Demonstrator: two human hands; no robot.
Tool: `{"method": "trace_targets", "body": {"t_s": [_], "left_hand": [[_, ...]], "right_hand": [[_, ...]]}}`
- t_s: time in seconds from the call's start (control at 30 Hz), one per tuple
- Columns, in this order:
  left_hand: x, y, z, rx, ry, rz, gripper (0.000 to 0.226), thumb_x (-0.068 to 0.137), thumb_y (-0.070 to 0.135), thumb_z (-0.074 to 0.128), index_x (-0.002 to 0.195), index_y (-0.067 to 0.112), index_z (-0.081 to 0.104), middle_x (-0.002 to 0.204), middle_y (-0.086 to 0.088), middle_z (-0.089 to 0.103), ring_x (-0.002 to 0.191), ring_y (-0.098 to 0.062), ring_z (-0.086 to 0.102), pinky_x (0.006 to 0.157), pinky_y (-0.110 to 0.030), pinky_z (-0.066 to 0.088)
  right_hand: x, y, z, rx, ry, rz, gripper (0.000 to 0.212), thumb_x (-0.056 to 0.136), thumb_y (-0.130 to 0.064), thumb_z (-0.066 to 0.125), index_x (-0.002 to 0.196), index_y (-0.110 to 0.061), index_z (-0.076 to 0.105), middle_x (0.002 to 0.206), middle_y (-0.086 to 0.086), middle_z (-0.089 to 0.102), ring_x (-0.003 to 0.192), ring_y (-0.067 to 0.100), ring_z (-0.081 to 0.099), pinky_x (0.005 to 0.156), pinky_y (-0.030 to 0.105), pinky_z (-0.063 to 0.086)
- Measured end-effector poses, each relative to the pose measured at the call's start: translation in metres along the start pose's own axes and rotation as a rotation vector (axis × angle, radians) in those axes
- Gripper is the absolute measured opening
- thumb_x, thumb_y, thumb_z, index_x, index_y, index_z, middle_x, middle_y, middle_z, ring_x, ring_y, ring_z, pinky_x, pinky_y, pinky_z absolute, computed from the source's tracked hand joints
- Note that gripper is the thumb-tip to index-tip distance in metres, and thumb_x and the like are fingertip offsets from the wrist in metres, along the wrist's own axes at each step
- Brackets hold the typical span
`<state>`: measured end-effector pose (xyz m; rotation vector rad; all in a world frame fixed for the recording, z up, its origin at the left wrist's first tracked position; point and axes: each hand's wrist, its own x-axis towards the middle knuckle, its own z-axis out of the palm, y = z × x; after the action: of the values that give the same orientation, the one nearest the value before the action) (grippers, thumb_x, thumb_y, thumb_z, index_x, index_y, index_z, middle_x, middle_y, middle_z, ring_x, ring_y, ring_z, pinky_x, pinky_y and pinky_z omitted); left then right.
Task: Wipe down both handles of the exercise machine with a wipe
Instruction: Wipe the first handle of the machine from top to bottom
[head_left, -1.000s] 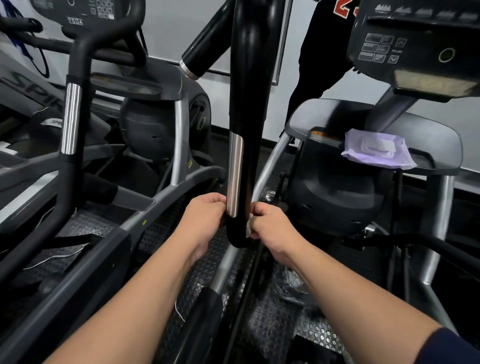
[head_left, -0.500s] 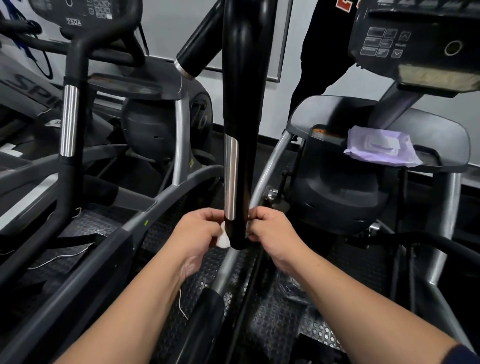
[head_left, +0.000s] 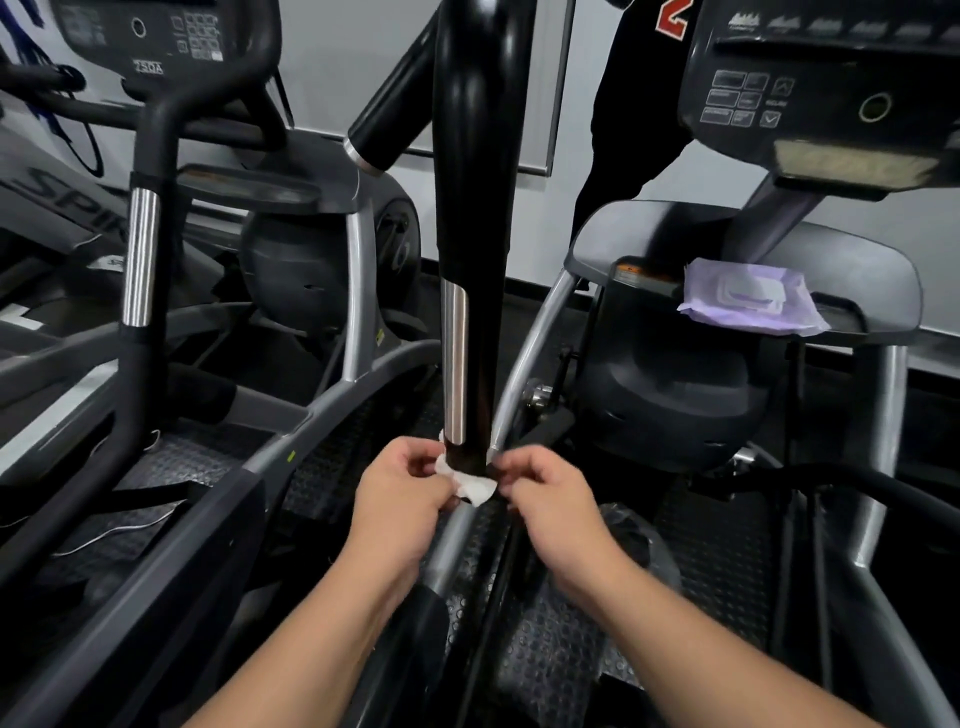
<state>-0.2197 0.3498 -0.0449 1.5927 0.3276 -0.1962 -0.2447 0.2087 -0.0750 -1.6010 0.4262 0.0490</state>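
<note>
Both hands are holding a white wipe (head_left: 470, 480) around the bottom end of the glossy black upright handle (head_left: 475, 218).

The left hand (head_left: 402, 491) is pinching the wipe's left part, fingers curled onto it; the right hand (head_left: 550, 493) is gripping its right end, fingers bent and closed on it, just beside the handle's lower tip, below the chrome strip (head_left: 453, 364). A lilac wipes packet (head_left: 748, 302) is lying on the grey shelf (head_left: 857, 265) of the exercise machine, near its front edge, well apart from the hands.
</note>
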Motion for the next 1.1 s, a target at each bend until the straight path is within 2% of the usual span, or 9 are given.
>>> {"method": "trace_targets", "body": {"t_s": [0.13, 0.3, 0.47, 0.6, 0.7, 0.8, 0.87, 0.97, 1.1], "left_hand": [[-0.004, -0.004, 0.007, 0.001, 0.088, 0.059, 0.024, 0.084, -0.006, 0.070, 0.094, 0.014, 0.061, 0.085, -0.011, 0.065, 0.058, -0.014, 0.065, 0.062, -0.029, 0.051], [-0.016, -0.013, 0.013, 0.026, 0.104, 0.048, 0.025, 0.085, 0.003, 0.075, 0.093, 0.018, 0.056, 0.089, -0.022, 0.067, 0.063, -0.016, 0.068, 0.064, -0.035, 0.053], [-0.022, -0.001, 0.008, 0.100, 0.132, 0.073, 0.022, 0.083, 0.017, 0.078, 0.097, 0.027, 0.063, 0.086, -0.004, 0.073, 0.083, -0.019, 0.071, 0.079, -0.038, 0.058], [-0.026, 0.004, 0.002, 0.126, 0.062, 0.101, 0.022, 0.089, 0.006, 0.066, 0.102, 0.024, 0.063, 0.085, -0.009, 0.073, 0.077, -0.016, 0.067, 0.073, -0.029, 0.052], [-0.027, 0.005, 0.000, 0.185, -0.007, 0.134, 0.023, 0.091, 0.010, 0.068, 0.105, 0.026, 0.059, 0.085, -0.013, 0.071, 0.070, -0.008, 0.064, 0.065, -0.018, 0.051], [-0.025, 0.003, -0.001, 0.231, -0.032, 0.132, 0.021, 0.092, 0.013, 0.069, 0.107, 0.024, 0.058, 0.073, -0.011, 0.066, 0.062, -0.007, 0.059, 0.062, -0.022, 0.050], [-0.020, 0.003, -0.001, 0.249, -0.049, 0.118, 0.021, 0.091, 0.012, 0.070, 0.107, 0.020, 0.058, 0.065, -0.004, 0.060, 0.059, -0.011, 0.055, 0.061, -0.028, 0.048], [-0.013, 0.006, -0.004, 0.314, -0.050, 0.136, 0.022, 0.086, 0.018, 0.074, 0.101, 0.026, 0.060, 0.073, -0.007, 0.063, 0.066, -0.020, 0.060, 0.071, -0.037, 0.052], [-0.010, 0.026, -0.002, 0.400, -0.072, 0.233, 0.037, 0.068, 0.048, 0.073, 0.103, 0.045, 0.061, 0.104, 0.005, 0.068, 0.089, -0.013, 0.069, 0.082, -0.038, 0.057]], "right_hand": [[-0.023, 0.025, 0.005, -0.066, -0.012, 0.062, 0.032, 0.086, 0.008, 0.053, 0.087, -0.020, 0.068, 0.076, -0.002, 0.065, 0.066, 0.015, 0.053, 0.059, 0.025, 0.042], [-0.048, 0.019, 0.009, -0.159, -0.007, -0.087, 0.030, 0.088, -0.006, 0.057, 0.095, -0.035, 0.057, 0.081, -0.008, 0.063, 0.071, 0.003, 0.055, 0.069, 0.025, 0.049], [-0.042, 0.004, 0.019, -0.173, -0.028, -0.147, 0.028, 0.090, -0.027, 0.063, 0.110, -0.042, 0.051, 0.093, -0.014, 0.065, 0.079, 0.002, 0.061, 0.077, 0.030, 0.055], [-0.036, -0.008, 0.027, -0.202, 0.041, -0.164, 0.013, 0.094, -0.031, 0.060, 0.098, -0.034, 0.049, 0.092, -0.011, 0.069, 0.082, 0.003, 0.065, 0.073, 0.033, 0.056], [-0.037, -0.013, 0.031, -0.167, 0.091, -0.186, 0.012, 0.099, -0.030, 0.055, 0.093, -0.030, 0.045, 0.084, -0.007, 0.067, 0.074, 0.008, 0.064, 0.066, 0.033, 0.054], [-0.037, -0.012, 0.033, -0.087, 0.138, -0.202, 0.012, 0.100, -0.023, 0.055, 0.096, -0.029, 0.046, 0.083, -0.015, 0.066, 0.074, 0.005, 0.063, 0.063, 0.025, 0.050], [-0.031, -0.005, 0.036, -0.035, 0.177, -0.159, 0.016, 0.099, -0.020, 0.056, 0.090, -0.027, 0.046, 0.076, -0.014, 0.064, 0.066, 0.006, 0.060, 0.065, 0.032, 0.052], [-0.022, 0.003, 0.040, -0.001, 0.237, -0.103, 0.016, 0.095, -0.015, 0.056, 0.086, -0.025, 0.047, 0.068, -0.011, 0.061, 0.061, 0.008, 0.056, 0.068, 0.047, 0.053], [-0.014, 0.002, 0.039, 0.089, 0.249, -0.092, 0.023, 0.094, -0.009, 0.057, 0.102, -0.030, 0.050, 0.073, -0.012, 0.063, 0.061, 0.000, 0.058, 0.058, 0.025, 0.049]]}}
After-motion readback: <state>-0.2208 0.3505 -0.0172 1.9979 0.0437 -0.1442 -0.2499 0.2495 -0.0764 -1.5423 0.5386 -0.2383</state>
